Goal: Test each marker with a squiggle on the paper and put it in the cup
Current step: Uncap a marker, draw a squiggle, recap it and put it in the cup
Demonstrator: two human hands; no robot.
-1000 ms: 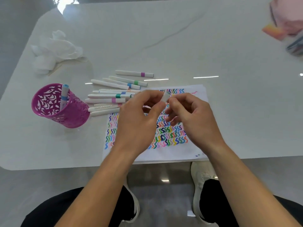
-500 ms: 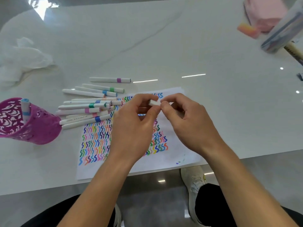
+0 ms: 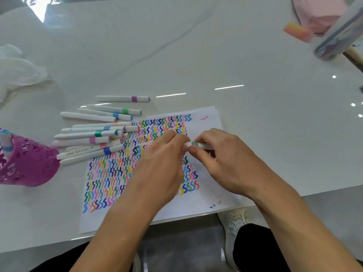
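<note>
Crumpled white tissue (image 3: 19, 73) lies on the table (image 3: 216, 46), far up and left of the paper (image 3: 206, 201).

Purple openwork cup (image 3: 29, 167) stands left of the paper, apart from it and partly cut off by the frame edge. One blue-banded marker (image 3: 6, 142) stands in it, its end above the rim.

Loose markers (image 3: 92, 134), white barrels with coloured bands, lie in a rough fan between the cup and the paper. The ends of several overlap the paper's upper left corner. One purple-banded marker (image 3: 122, 98) lies apart, just above that corner.

The paper sits at the near table edge, its left and middle filled with rows of multicoloured squiggles.

Left hand (image 3: 159, 169) is over the middle of the paper, fingers curled, fingertips pinching the white left end of the green-banded marker (image 3: 198, 144).

The green-banded marker is held roughly level above the paper's upper right part, between the two hands. Whether its tip is capped cannot be determined.

Right hand (image 3: 222, 160) is over the paper's right side, thumb and curled fingers gripping the marker's barrel just right of the green band.

White shoe (image 3: 233, 222) shows on the floor below the paper's lower right corner.

Pink item (image 3: 318, 8), orange-pink block (image 3: 296, 31) and clear case (image 3: 341, 34) lie far up and right of the paper; all are blurred.
</note>
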